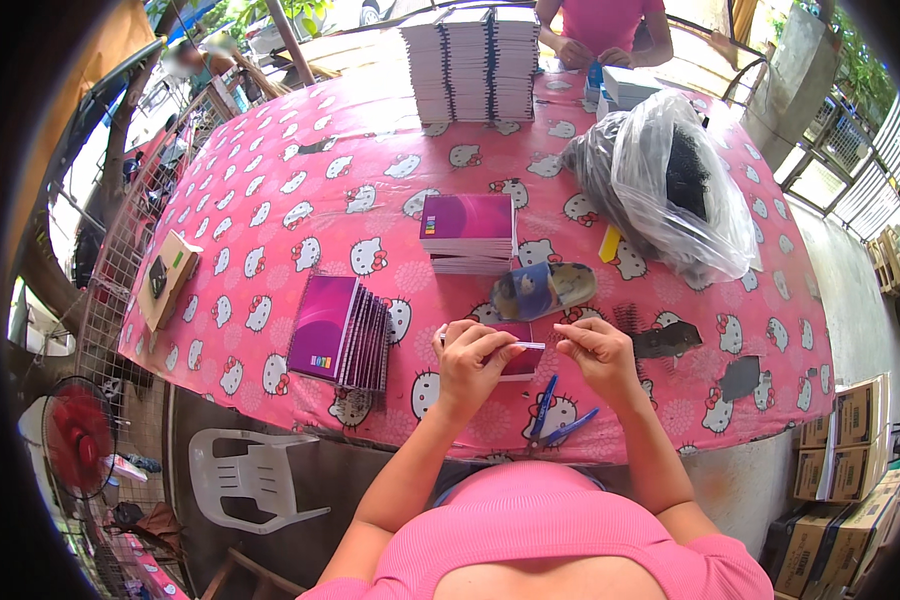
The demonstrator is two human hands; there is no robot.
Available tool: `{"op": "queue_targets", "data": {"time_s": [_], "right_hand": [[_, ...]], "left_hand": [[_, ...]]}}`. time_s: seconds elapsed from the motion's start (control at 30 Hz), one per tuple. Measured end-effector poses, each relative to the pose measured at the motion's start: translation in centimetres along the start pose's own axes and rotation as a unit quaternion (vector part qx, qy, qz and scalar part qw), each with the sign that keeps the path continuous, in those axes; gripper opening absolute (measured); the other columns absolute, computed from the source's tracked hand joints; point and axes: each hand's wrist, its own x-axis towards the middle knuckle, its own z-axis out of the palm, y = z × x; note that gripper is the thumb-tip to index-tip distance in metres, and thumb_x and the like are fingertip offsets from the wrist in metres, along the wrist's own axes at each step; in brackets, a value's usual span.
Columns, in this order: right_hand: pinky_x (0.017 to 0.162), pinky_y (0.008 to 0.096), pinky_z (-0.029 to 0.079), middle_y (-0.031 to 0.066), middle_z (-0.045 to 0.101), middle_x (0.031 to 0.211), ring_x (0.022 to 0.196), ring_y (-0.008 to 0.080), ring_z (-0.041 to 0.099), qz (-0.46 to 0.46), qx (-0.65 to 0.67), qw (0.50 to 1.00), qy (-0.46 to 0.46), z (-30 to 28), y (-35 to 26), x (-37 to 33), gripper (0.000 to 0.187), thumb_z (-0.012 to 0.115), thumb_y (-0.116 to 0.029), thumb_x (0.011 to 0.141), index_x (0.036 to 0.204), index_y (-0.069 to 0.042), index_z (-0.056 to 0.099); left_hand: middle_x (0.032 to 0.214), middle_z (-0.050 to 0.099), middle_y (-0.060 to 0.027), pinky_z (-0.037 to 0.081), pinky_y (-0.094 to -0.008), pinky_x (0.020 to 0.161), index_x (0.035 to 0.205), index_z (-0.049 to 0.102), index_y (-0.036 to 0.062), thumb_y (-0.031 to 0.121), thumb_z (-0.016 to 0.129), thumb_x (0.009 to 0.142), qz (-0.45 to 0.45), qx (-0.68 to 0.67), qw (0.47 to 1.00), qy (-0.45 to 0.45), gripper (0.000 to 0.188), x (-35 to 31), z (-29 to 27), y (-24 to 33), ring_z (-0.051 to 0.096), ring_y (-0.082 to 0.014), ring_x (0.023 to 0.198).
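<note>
My left hand [473, 366] is closed on the edge of a purple notebook [518, 372], just in front of me near the table's front edge. Beside it, my right hand [602, 358] has thumb and fingertips pinched together at the notebook's right end; anything between them is too small to make out. Blue-handled pliers [550, 420] lie spread on the table below the hands. Just beyond the hands rests a blue and tan slipper [544, 290]. To the left stands a leaning row of spiral-bound purple notebooks [325, 330], and farther back a stack of purple-covered booklets [467, 225].
Tall piles of bound notebooks [470, 65] stand at the far edge. Right of centre sits a clear plastic bag [690, 190] with dark contents, near a yellow strip [610, 243]. Another person [610, 30] handles something across the table. A cardboard piece [167, 280] lies far left.
</note>
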Motion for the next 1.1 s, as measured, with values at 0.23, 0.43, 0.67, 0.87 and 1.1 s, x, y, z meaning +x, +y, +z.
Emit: {"op": "queue_targets", "data": {"time_s": [0.23,0.43,0.67,0.87,1.1], "right_hand": [[0.067,0.0254,0.048,0.0067,0.066,0.087,0.076,0.0113,0.061,0.077,0.083,0.987,-0.111,-0.4,1.1,1.6,0.023,0.07,0.001,0.08,0.103,-0.002,0.071],[0.072,0.0287,0.05,0.0073,0.064,0.084,0.078,0.0148,0.062,0.117,0.094,0.96,-0.236,-1.6,0.9,3.2,0.019,0.069,0.0,0.082,0.101,-0.001,0.069],[0.069,0.0304,0.047,0.0061,0.058,0.085,0.077,0.0187,0.059,0.014,-0.002,0.983,-0.181,-0.4,1.2,2.5,0.018,0.075,-0.006,0.078,0.094,-0.005,0.07],[0.066,0.0313,0.045,0.0066,0.059,0.078,0.074,0.0191,0.057,-0.046,-0.019,0.989,-0.139,-0.5,0.7,2.4,0.021,0.074,-0.003,0.077,0.098,-0.007,0.072],[0.066,0.0314,0.047,0.0072,0.059,0.075,0.074,0.0212,0.058,0.07,0.073,0.982,-0.159,0.2,0.2,2.4,0.019,0.07,-0.004,0.08,0.099,-0.004,0.068]], "left_hand": [[0.079,0.066,0.0042,0.031,-0.0437,0.093,0.081,0.073,0.0159,0.029,0.078,0.075,-0.04,-0.015,0.999,-0.008,0.015,-0.8,0.3,-0.3,0.057,-0.0193,0.092],[0.08,0.066,0.0036,0.032,-0.0457,0.093,0.082,0.074,0.0156,0.028,0.078,0.075,-0.047,-0.018,0.999,-0.001,0.015,-1.1,0.3,-0.2,0.057,-0.0189,0.092],[0.079,0.065,0.0029,0.032,-0.0452,0.093,0.082,0.074,0.0155,0.027,0.078,0.076,-0.049,-0.015,0.999,0.002,0.014,-0.9,0.3,0.2,0.057,-0.0189,0.09],[0.079,0.065,0.0024,0.032,-0.0434,0.093,0.082,0.074,0.0154,0.027,0.078,0.077,-0.053,-0.008,0.999,0.009,0.013,-0.9,0.4,0.4,0.057,-0.0193,0.09],[0.079,0.066,0.0022,0.033,-0.0428,0.093,0.083,0.073,0.0149,0.026,0.077,0.077,-0.057,-0.021,0.998,0.015,0.014,-1.1,0.5,0.1,0.058,-0.0202,0.09]]}}
